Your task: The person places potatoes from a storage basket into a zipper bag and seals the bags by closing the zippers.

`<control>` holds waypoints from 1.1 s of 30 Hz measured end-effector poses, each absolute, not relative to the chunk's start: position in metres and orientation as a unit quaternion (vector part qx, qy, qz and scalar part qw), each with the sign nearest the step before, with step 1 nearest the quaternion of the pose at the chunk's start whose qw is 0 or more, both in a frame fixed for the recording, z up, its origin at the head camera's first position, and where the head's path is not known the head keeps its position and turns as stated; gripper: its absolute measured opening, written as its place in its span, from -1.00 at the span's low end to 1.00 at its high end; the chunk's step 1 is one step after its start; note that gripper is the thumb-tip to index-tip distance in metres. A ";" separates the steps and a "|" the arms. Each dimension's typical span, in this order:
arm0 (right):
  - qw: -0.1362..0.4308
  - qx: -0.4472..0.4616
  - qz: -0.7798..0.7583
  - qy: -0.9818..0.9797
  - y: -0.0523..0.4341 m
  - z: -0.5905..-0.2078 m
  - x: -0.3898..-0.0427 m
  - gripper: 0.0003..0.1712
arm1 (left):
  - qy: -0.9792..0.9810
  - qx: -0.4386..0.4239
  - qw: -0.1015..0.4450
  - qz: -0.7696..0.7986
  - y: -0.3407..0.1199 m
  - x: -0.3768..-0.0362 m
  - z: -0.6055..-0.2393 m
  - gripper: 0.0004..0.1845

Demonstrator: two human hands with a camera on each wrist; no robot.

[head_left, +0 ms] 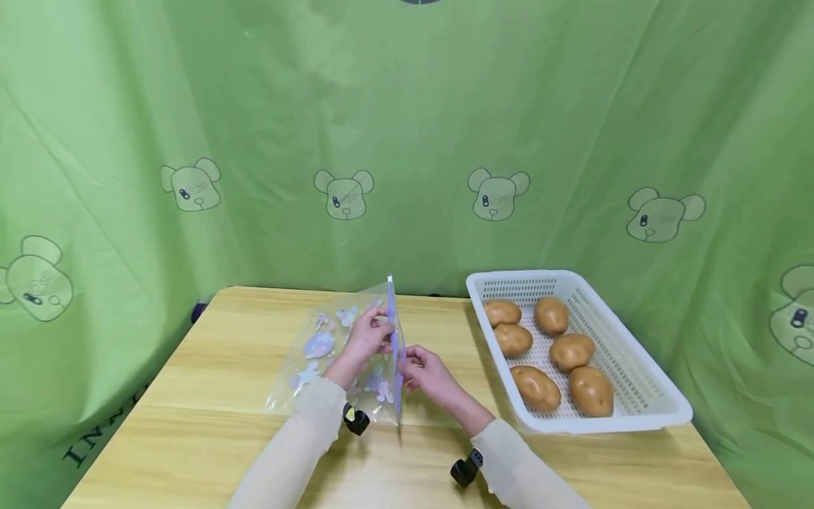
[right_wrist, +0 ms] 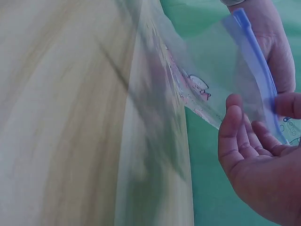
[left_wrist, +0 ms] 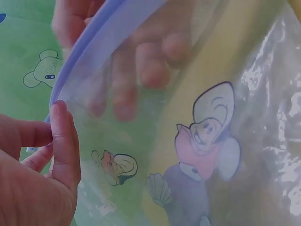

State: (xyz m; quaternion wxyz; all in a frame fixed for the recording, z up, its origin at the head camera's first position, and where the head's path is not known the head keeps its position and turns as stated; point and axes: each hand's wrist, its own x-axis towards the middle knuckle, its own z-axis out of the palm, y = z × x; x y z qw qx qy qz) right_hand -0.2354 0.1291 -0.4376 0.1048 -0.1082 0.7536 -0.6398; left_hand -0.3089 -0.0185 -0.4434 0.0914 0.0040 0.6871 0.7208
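Note:
A clear zip bag (head_left: 316, 351) printed with cartoon figures lies partly on the wooden table (head_left: 210, 424), its purple zip strip (head_left: 394, 332) lifted upright. My left hand (head_left: 381, 332) pinches the zip edge from the left. From the right, my right hand (head_left: 408, 366) pinches the same edge lower down. In the left wrist view my left hand (left_wrist: 59, 136) holds the strip (left_wrist: 101, 44), and the other hand's fingers (left_wrist: 141, 66) show through the bag (left_wrist: 211, 141). The right wrist view has my right hand (right_wrist: 263, 127) at the strip (right_wrist: 257, 68), thumb on one side, fingers on the other.
A white perforated basket (head_left: 642, 403) stands at the right of the table and holds several brown potatoes (head_left: 572, 351). Green cloth with bear prints (head_left: 343, 194) hangs behind and to both sides. The table's front edge lies near my sleeves.

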 end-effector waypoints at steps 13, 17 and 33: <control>0.039 -0.038 -0.638 0.768 0.131 -0.473 -0.260 -0.72 | 0.716 0.027 0.067 0.695 -0.023 -0.307 -0.440 -0.57; 0.034 -0.027 -0.648 0.761 0.131 -0.476 -0.261 -0.74 | 0.741 0.040 0.056 0.668 -0.026 -0.306 -0.440 -0.53; 0.013 0.025 -0.654 0.756 0.137 -0.477 -0.277 -0.79 | 0.809 0.084 0.004 0.582 -0.044 -0.300 -0.432 -0.69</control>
